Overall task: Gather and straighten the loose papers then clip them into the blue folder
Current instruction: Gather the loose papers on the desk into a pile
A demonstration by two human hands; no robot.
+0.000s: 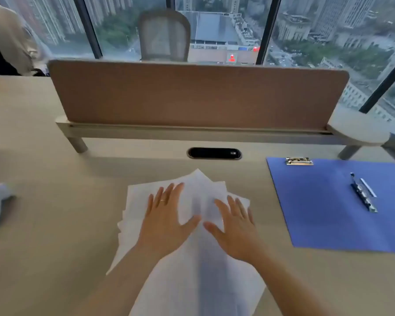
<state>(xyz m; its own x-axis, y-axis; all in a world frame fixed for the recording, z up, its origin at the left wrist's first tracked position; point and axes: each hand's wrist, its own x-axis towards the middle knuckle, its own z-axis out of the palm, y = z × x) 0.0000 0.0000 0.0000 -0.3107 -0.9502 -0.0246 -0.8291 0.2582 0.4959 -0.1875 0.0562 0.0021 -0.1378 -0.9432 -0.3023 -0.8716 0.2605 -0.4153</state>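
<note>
Papers [192,258] fanned, skewed on desk [43,247], left of folder [328,213]. Left hand [163,221] and right hand [234,232] flat on sheets, fingers spread, gripping nothing. Risk: palms sliding inward buckle top sheets; loose corners crease. Folder lies open, well apart from papers; clips [363,195] look closed.

Both forearms are bare, and the left hand [163,215] wears a thin ring [162,200].
</note>
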